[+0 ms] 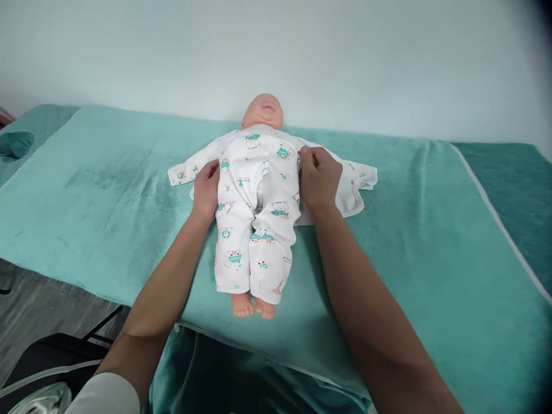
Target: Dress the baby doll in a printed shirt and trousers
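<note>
A baby doll [262, 112] lies on its back on a teal towel [107, 195], head toward the wall and bare feet toward me. It wears a white romper [254, 230] printed with small teal and orange pictures; its front is partly apart at the belly. My left hand [206, 191] rests against the doll's side, fingers curled on the romper's edge. My right hand [318, 178] is closed on the romper's cloth at the doll's other side. A loose white flap [353, 198] of cloth spreads out beyond my right hand.
The towel covers a bed or table that stands against a pale wall [302, 52]. A darker teal sheet [513, 190] shows at the right. A dark green bundle [15, 144] lies far left. The front edge drops to a grey floor [38, 299] and black frame at lower left.
</note>
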Tool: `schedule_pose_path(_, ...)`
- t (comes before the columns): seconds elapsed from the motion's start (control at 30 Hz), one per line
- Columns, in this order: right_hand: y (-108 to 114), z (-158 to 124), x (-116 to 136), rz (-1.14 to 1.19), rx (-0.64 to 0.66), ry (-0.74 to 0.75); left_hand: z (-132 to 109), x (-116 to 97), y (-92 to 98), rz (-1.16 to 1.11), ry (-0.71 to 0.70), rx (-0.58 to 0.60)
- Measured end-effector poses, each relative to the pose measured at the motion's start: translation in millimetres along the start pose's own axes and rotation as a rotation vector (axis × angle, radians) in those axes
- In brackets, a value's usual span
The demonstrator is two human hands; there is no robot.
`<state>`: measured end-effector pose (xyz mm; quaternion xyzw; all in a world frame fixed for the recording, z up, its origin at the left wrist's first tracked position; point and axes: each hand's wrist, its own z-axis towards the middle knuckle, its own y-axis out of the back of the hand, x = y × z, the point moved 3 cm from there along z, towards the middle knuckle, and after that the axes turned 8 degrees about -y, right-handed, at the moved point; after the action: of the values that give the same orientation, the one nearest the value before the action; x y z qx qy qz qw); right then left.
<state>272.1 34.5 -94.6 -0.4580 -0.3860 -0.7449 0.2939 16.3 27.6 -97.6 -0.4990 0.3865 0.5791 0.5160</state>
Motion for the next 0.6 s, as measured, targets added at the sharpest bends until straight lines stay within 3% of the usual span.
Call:
schedule_pose_path(0.1,-5.8,18.2,8.1,0.009,0.023,0.108,11.0,-10.6,3.1,0.128,-0.175,-0.082)
schedule_pose_path(0.23,-25.9,41.8,16.1,0.056,0.244,0.188,44.6,-20.4,-11.0,0.167,-0.286,-0.023)
schedule_pose_path(0.37,-30.4,52.6,17.4,0.153,0.474,0.091,78.7,-19.4,-35.3,0.194,-0.194,0.169)
schedule_pose_path(0.47,-27.2,53.3,22.0,0.173,0.618,0.045,88.2,-15.1,-42.9,0.194,-0.109,0.29)
schedule_pose_path(0.6,-33.5,54.6,27.1,0.16,0.618,0.116,89.2,-3.8,-37.5,0.153,-0.095,0.391)
